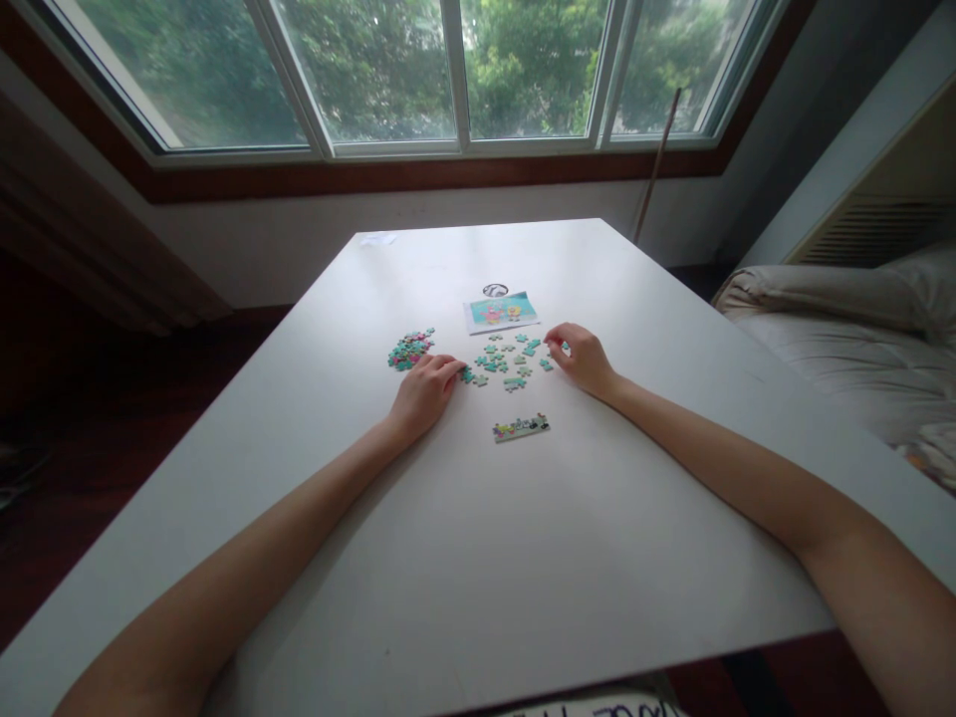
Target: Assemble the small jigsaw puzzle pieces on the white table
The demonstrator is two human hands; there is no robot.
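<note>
My left hand rests on the table between a heap of jigsaw puzzle pieces and a loose scatter of teal and green pieces. Its fingers are drawn together, their tips on a teal puzzle piece at the scatter's left edge. At the right side of the scatter is my right hand, thumb and forefinger pinched together; what they hold, if anything, is too small to make out. Nearer to me lies a joined strip of puzzle pieces. Behind the scatter lies a picture sheet with pink and yellow figures on teal.
A small round dark-rimmed item lies beyond the picture sheet on the white table. Some clear or white material is at the far left corner. A padded seat stands to the right, and a thin stick leans by the window.
</note>
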